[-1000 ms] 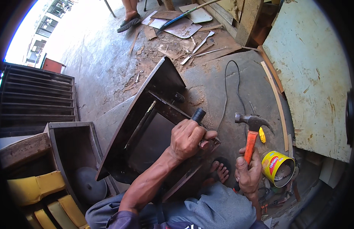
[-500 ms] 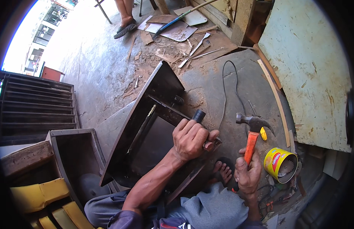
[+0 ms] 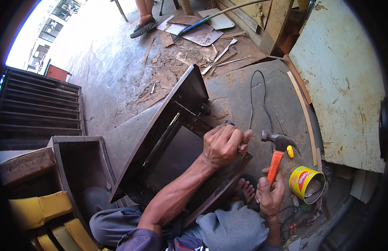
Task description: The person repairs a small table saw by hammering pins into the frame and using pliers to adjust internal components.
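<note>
My left hand point(image 3: 223, 144) is closed around a dark piece with a round black end point(image 3: 230, 123); most of it is hidden in the fist. That fist is over the right side of a dark wooden furniture part point(image 3: 177, 150), a framed panel with boards along its edges, tilted in front of my legs. At the right, my right hand point(image 3: 271, 193) grips a claw hammer point(image 3: 276, 162) by its orange handle. The steel head is up, apart from the furniture part. A foot point(image 3: 245, 190) in a sandal shows between the two hands.
Right of the hammer stand a yellow tin point(image 3: 296, 180) with a toothed disc inside and a small yellow object point(image 3: 290, 151). A black cable point(image 3: 251, 100) loops on the floor. Wood scraps point(image 3: 181, 58) lie ahead, near another person's foot point(image 3: 144, 26). Drawer boxes point(image 3: 108, 165) stand left.
My left fist has moved right and turned, so less of the black end shows. The furniture part has shifted slightly in the picture. My right hand keeps the hammer up in much the same place.
</note>
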### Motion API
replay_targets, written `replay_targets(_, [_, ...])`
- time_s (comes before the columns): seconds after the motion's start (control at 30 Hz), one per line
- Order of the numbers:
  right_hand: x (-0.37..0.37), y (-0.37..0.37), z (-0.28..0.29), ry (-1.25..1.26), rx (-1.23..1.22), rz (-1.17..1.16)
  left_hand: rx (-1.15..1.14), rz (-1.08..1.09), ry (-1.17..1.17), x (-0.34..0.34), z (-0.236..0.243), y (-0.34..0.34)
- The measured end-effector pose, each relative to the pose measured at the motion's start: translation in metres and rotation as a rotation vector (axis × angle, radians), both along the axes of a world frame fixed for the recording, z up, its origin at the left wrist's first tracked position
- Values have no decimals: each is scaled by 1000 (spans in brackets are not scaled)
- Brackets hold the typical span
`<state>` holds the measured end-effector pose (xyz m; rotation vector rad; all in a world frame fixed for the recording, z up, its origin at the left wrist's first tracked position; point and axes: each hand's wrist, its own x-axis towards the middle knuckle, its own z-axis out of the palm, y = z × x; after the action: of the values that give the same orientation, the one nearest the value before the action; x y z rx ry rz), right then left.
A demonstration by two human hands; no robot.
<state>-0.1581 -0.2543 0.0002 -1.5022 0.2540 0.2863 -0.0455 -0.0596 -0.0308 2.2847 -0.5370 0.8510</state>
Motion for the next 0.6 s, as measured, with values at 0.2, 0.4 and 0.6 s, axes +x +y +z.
replay_targets(0.2, [-4,2,-6,-7,-2,2,6,18,6,-4,-2,1])
replay_targets(0.4, [-3,-6,-6,12,48,-69,31,34,21,-5,2,-5])
replay_targets(0.6, [-2,-5,2,34,72,-136,45,58,28,-1,4,-2])
